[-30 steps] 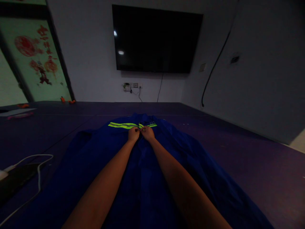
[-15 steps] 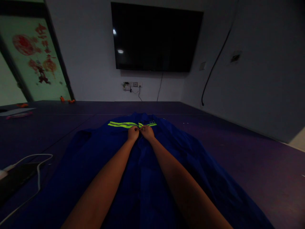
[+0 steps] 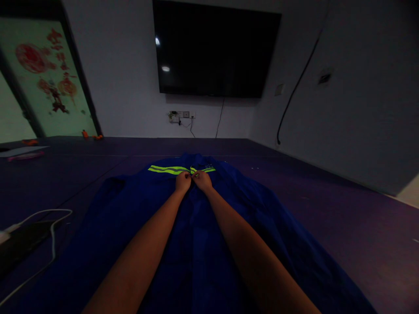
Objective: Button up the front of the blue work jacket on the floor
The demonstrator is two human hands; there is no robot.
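- The blue work jacket (image 3: 196, 244) lies spread flat on the dark purple floor (image 3: 327, 192), front side up, collar end away from the person; the front placket looks joined along most of its length, so by my reckoning only the fastening up by the yellow reflective stripe (image 3: 166, 169) is left.
- The left hand (image 3: 183, 182) and right hand (image 3: 203, 180) meet fingertip to fingertip at that spot, just below the stripe; both are curled shut, pinching the jacket's front edges; whether a button or snap sits between them is too small to tell.
- A white cable (image 3: 49, 218) lies well off to the left.
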